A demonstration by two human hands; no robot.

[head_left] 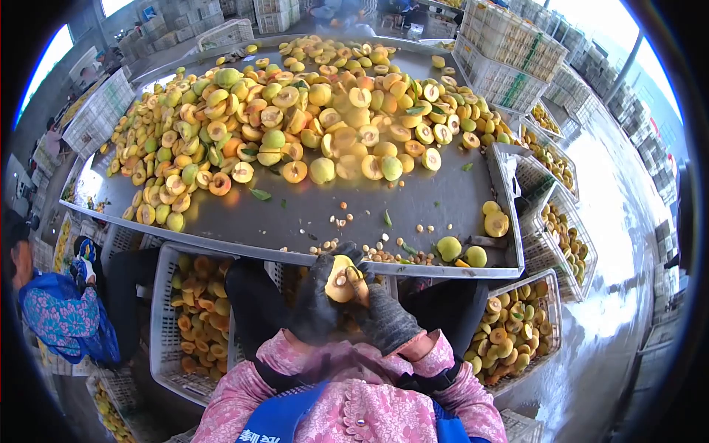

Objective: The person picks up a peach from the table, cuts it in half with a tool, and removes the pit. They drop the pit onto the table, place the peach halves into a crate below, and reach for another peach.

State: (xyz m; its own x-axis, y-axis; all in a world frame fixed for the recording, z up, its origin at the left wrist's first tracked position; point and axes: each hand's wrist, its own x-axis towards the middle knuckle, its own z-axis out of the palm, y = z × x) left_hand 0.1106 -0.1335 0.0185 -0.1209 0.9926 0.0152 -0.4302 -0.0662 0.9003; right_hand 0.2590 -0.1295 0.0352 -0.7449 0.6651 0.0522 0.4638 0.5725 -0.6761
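Just past the metal table's near edge, my left hand (316, 299), in a dark glove, is closed round a halved yellow fruit (340, 280) whose cut face points up. My right hand (384, 317), in a grey glove with bare fingertips, is closed at the fruit's right side, its thumb on the cut face. Whether it also holds a small tool cannot be made out. Pits and small pieces (399, 255) lie on the table beyond my hands. A large heap of halved fruit (295, 111) covers the table's far part.
The metal table (288, 221) has a raised rim. Crates of halved fruit stand at the left (199, 325) and right (517, 325) of my legs, with more crates (565, 236) along the table's right side. A co-worker (66, 310) sits at the far left. Stacked crates (509, 55) stand behind.
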